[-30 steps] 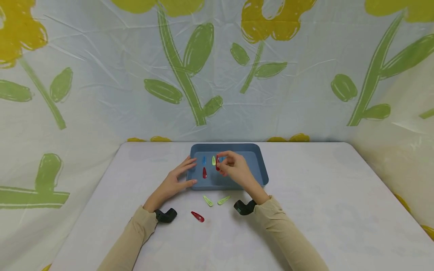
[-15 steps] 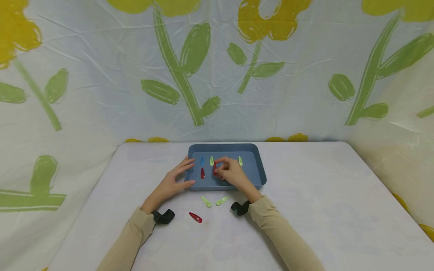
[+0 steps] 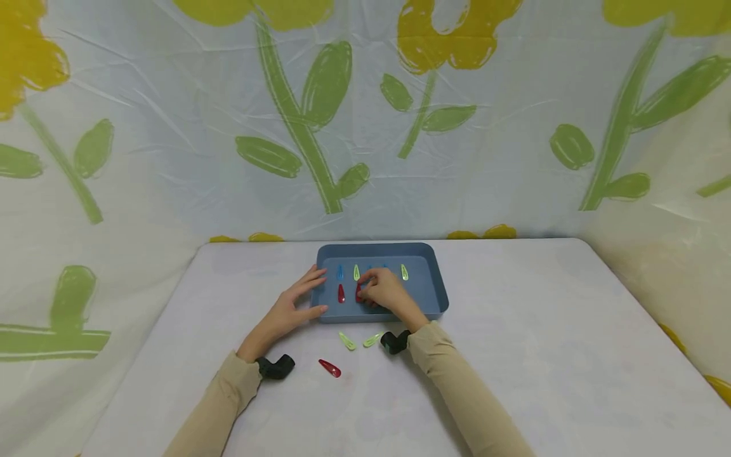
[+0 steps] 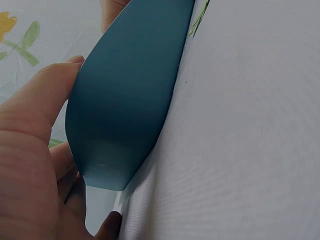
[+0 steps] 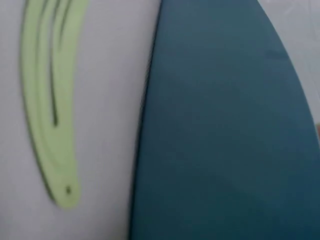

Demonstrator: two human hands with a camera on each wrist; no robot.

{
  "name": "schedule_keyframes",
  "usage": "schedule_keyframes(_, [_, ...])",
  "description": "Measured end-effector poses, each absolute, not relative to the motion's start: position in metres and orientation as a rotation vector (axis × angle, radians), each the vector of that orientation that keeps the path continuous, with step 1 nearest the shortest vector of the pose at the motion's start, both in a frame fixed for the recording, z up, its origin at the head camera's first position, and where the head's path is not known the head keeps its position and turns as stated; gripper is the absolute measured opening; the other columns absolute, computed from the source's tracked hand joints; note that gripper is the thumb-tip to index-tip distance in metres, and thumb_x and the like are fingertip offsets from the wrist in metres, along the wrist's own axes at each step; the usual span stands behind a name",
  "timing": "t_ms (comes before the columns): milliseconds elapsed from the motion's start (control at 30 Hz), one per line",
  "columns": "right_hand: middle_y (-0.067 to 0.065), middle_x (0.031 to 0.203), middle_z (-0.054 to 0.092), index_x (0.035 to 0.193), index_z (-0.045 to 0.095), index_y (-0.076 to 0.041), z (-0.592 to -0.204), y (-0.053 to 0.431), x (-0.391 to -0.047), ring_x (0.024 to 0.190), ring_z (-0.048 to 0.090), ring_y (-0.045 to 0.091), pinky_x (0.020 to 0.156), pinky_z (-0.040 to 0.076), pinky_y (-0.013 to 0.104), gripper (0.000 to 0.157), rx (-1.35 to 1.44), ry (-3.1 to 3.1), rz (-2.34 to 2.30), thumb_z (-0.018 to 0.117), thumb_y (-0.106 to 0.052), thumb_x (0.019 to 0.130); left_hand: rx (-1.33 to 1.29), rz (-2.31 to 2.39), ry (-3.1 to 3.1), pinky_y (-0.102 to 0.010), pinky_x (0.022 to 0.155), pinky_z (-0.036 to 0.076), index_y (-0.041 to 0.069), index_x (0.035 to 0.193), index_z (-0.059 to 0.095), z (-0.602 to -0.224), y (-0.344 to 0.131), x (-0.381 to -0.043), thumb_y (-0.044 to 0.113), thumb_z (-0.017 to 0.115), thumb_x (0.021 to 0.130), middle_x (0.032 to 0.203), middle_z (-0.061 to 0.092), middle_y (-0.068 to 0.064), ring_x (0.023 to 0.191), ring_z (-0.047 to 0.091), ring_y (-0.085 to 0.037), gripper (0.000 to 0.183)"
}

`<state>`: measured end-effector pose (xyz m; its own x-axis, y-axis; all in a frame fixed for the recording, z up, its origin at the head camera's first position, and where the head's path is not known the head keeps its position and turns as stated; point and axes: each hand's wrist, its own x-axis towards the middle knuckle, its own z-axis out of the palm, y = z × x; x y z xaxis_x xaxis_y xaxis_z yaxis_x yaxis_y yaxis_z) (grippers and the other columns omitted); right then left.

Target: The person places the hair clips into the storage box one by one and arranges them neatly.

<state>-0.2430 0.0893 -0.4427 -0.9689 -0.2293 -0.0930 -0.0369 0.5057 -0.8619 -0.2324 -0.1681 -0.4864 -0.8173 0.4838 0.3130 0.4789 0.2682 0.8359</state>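
My right hand (image 3: 387,291) pinches a red snap hair clip (image 3: 358,292) low over the floor of the blue-grey tray (image 3: 424,295). Left of it lies another red hair clip (image 3: 341,293). Behind them runs a row with a blue clip (image 3: 340,272), a light green clip (image 3: 356,272), blue ones partly hidden by my right hand, and a green clip (image 3: 404,272) at the right. My left hand (image 3: 292,307) rests at the tray's left side, fingers spread. In the left wrist view its thumb (image 4: 47,92) touches the tray's rim.
On the white table (image 3: 514,355) in front of the tray lie two light green hair clips, the left one (image 3: 346,341) and the right one (image 3: 372,340). Nearer me is a red clip (image 3: 329,368). A flower-printed cloth (image 3: 200,95) hangs behind the table.
My right hand has moved down and slightly left with the red clip, bringing it beside the other red one and uncovering the green clip at the right. My left hand stays at the tray.
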Motion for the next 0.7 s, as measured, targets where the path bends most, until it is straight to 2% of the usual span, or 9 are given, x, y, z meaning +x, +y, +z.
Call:
schedule_keyframes(167, [0.006, 0.069, 0.067, 0.109, 0.069, -0.001, -0.442, 0.088, -0.244, 0.056, 0.060, 0.016, 0.053, 0.051, 0.029, 0.023, -0.194, 2.564, -1.441, 0.074, -0.006, 0.087, 0.934, 1.640, 2.506, -0.057, 0.117, 0.015, 0.003, 0.145, 0.050, -0.487, -0.169, -0.232, 0.013, 0.077, 0.088, 0.160, 0.030, -0.011, 0.152, 0.011, -0.018, 0.064])
schedule_keyframes(400, [0.006, 0.068, 0.067, 0.106, 0.070, -0.001, -0.446, 0.088, -0.242, 0.056, 0.062, 0.017, 0.054, 0.052, 0.030, 0.022, -0.202, 2.596, -1.467, 0.076, -0.007, 0.085, 0.937, 1.642, 2.513, -0.061, 0.116, 0.014, -0.005, 0.143, 0.048, -0.479, -0.165, -0.229, 0.004, 0.076, 0.087, 0.159, 0.029, -0.018, 0.152, 0.011, -0.030, 0.064])
schedule_keyframes(700, [0.004, 0.064, 0.065, 0.103, 0.071, -0.004, -0.447, 0.087, -0.237, 0.055, 0.062, 0.015, 0.053, 0.052, 0.029, 0.020, -0.212, 2.656, -1.406, 0.078, -0.010, 0.086, 0.904, 1.651, 2.477, -0.060, 0.116, 0.015, -0.007, 0.142, 0.049, -0.455, -0.160, -0.213, 0.006, 0.076, 0.088, 0.159, 0.032, -0.013, 0.151, 0.012, -0.033, 0.062])
